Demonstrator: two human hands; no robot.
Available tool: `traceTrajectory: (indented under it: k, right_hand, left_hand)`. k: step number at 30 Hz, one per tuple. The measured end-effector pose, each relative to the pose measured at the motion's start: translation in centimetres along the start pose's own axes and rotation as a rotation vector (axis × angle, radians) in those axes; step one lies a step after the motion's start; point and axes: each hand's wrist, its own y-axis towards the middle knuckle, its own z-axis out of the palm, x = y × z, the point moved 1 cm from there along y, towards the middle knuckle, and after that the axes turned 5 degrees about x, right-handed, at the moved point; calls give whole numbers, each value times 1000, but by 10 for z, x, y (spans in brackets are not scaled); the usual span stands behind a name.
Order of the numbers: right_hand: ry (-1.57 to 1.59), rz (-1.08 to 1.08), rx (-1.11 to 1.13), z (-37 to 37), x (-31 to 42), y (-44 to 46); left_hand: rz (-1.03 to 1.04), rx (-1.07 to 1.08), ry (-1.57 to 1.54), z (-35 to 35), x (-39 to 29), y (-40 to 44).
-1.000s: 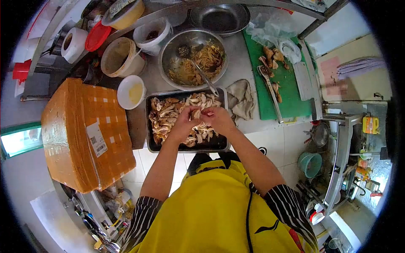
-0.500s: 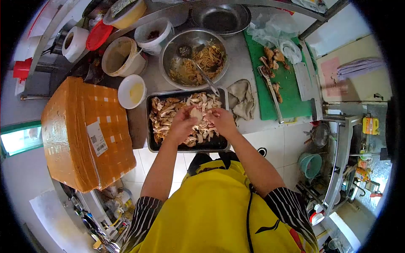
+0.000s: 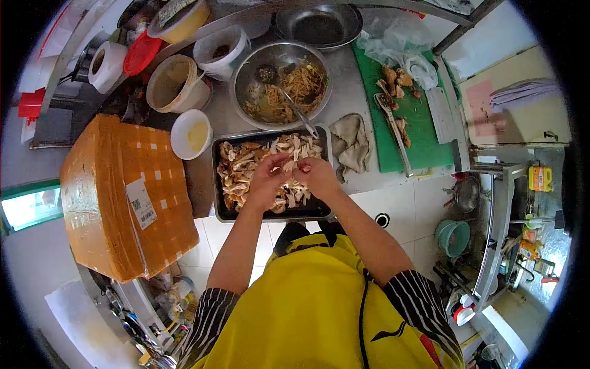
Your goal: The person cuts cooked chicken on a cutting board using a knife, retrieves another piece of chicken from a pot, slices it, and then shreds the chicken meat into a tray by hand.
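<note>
Over a black rectangular tray [image 3: 276,216] of shredded cooked chicken [image 3: 236,172], both of my hands come together. My left hand [image 3: 269,179] pinches a pale piece of chicken [image 3: 289,165] from the left side. From the right, my right hand [image 3: 317,176] has its fingers closed at the same piece; its fingertips are partly hidden. Behind the tray sits a steel bowl [image 3: 236,98] with shredded food and a ladle [image 3: 299,112]. A crumpled grey cloth [image 3: 351,146] lies right of the tray.
On the green cutting board [image 3: 424,158] are chicken pieces [image 3: 393,80], metal tongs [image 3: 394,132] and a cleaver [image 3: 440,117]. A taped cardboard box [image 3: 123,197] stands at left, near a small white bowl [image 3: 178,138] and plastic tubs [image 3: 203,92]. A black pan [image 3: 318,27] is at the back.
My hands have drawn closer together, the right one shifting slightly left. The pale piece between them shows less and looks smaller. The view has shifted a little.
</note>
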Motion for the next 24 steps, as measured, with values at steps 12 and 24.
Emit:
traceTrajectory:
  k: [12, 24]
  right_hand:
    - [729, 126, -91, 11, -34, 7]
    - [9, -51, -51, -8, -55, 9]
  left_hand:
    - [82, -11, -472, -8, 6, 1]
    - [76, 19, -373, -15, -1, 1]
